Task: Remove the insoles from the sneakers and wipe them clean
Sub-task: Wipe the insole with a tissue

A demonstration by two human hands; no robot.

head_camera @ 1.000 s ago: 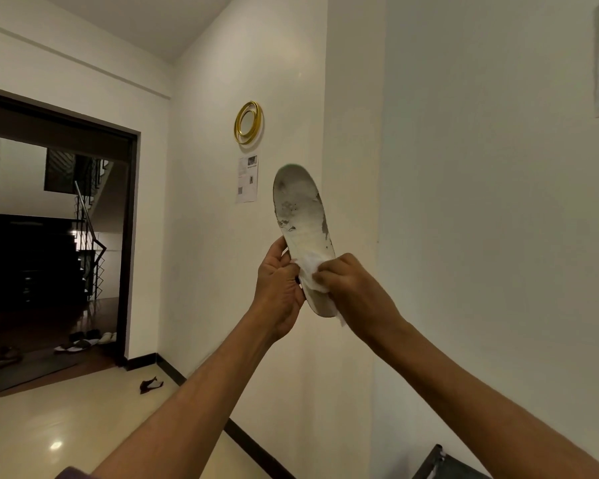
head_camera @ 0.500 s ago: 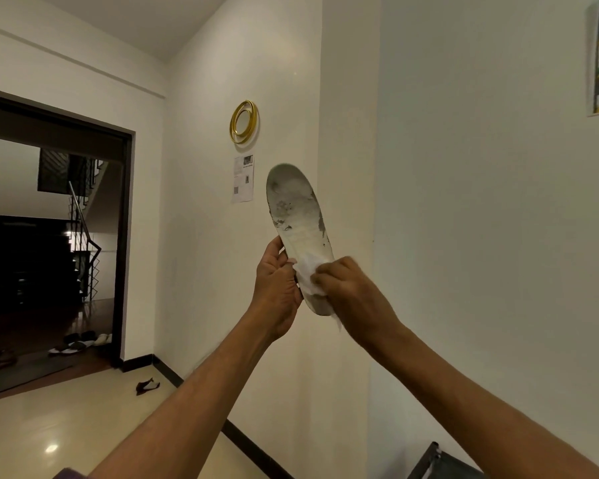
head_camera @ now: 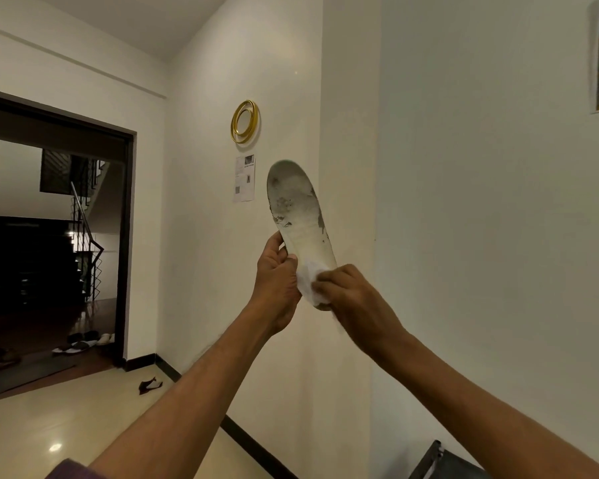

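Centre frame, my left hand (head_camera: 277,281) grips the insole (head_camera: 300,216) upright near its heel, while my right hand (head_camera: 346,295) pinches a wipe (head_camera: 308,281) against it. This one is out; grey grime toward the toe suggests wiping is unfinished.

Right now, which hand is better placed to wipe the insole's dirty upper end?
Right. The right hand holds the white wipe against the insole near its lower end and can slide up; the left hand grips its edge, steadying it.
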